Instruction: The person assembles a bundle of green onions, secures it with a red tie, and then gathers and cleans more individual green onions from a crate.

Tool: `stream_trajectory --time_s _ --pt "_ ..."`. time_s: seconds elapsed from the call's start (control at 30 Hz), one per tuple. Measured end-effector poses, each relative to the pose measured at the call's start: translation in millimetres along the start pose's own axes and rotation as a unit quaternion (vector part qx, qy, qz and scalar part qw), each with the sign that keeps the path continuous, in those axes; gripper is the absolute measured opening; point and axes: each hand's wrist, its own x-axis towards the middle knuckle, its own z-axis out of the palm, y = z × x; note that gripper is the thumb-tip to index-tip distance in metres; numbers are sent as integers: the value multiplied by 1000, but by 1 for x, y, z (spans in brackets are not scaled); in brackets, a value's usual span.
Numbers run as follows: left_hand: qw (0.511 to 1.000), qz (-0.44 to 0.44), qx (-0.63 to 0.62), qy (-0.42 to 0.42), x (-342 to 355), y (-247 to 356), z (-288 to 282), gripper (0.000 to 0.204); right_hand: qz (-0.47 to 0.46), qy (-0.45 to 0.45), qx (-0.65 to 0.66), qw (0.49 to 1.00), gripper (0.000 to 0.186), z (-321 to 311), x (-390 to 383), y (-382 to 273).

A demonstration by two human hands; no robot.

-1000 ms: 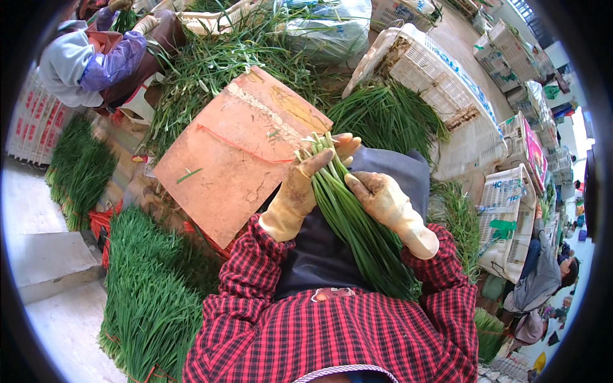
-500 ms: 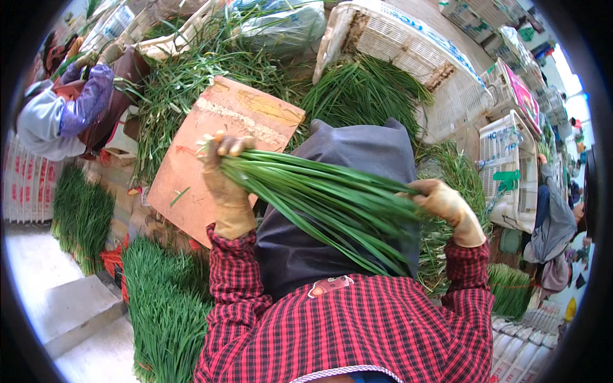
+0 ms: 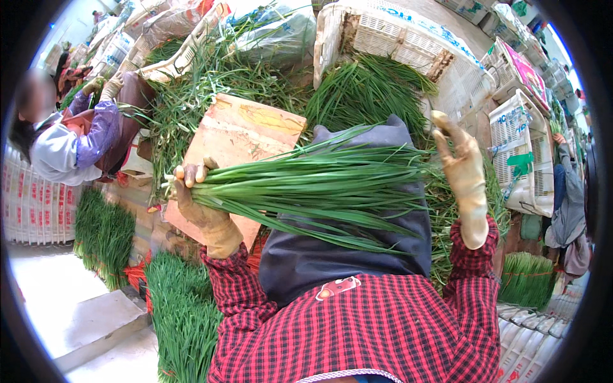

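Gripped at its pale stem end, a long bunch of Chinese chives [image 3: 319, 186] stretches across my lap, its green leaf tips fanned out to the right. My left hand [image 3: 203, 207], in a soiled pale glove, is closed around the stems. Beyond the leaf tips my right hand [image 3: 462, 163], gloved as well, is raised with thumb and fingers apart and nothing in it. A dark apron [image 3: 345, 268] covers my knees beneath the leaves. Just behind the bunch is a tan board [image 3: 246, 127], partly covered by the leaves and my left hand.
Loose chives [image 3: 367, 96] lie ahead beside a white plastic crate [image 3: 408, 41]. Tied bundles [image 3: 182, 313] stand at my left near a pale block [image 3: 96, 325]. A co-worker [image 3: 83, 137] sits at the far left. Another crate [image 3: 520, 153] stands at the right.
My right hand has let go of the leaf ends and moved up and away, its fingers spreading. The left hand has shifted a little left and down with the bunch, whose leaves now fan wider.
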Motion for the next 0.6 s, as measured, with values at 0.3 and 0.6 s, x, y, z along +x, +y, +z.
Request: stream_trajectory --time_s 0.3,0.6 --pt "994 1 79 -77 -7 3 33 14 -182 -198 -30 963 31 100 3 -90" --pt "988 5 120 -92 -14 7 34 14 196 -299 426 831 15 52 7 -124"
